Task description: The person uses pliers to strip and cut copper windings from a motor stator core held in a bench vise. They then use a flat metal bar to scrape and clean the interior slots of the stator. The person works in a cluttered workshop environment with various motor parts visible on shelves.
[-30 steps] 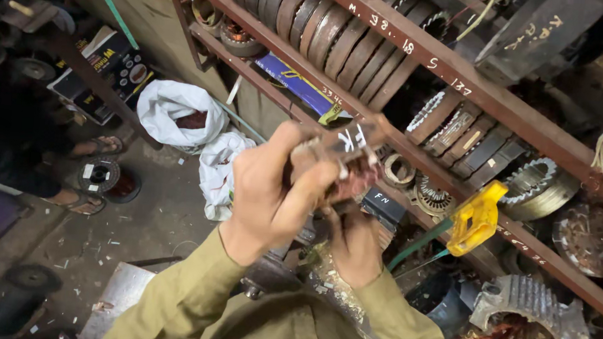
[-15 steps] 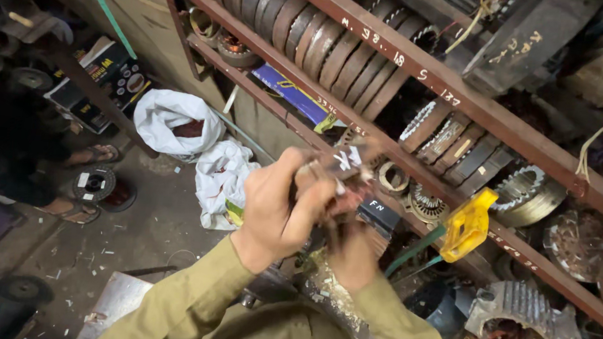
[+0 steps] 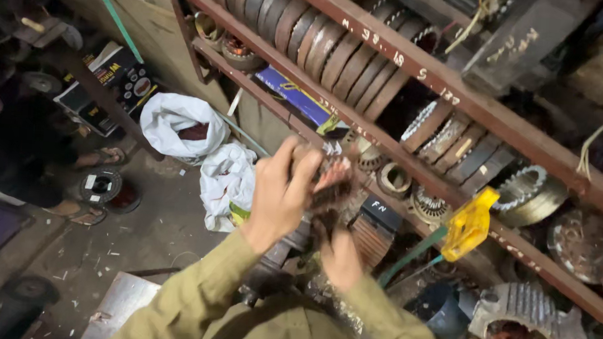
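a flat blue box (image 3: 294, 95) with yellow print lies on the lower shelf (image 3: 414, 172), left of the hands. a small black box (image 3: 380, 214) with a white mark sits just below that shelf, right of the hands. far left of the shelf, dark printed cartons (image 3: 113, 78) with white, yellow and red panels lean together. near them, on the floor, a round spool (image 3: 102, 186) bears a white label.

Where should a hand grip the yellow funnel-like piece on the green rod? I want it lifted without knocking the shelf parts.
Probably by the yellow piece's broad body, coming from the open floor side at lower left: the shelf rail and ring parts crowd its upper right, while the green rod below looks thin.
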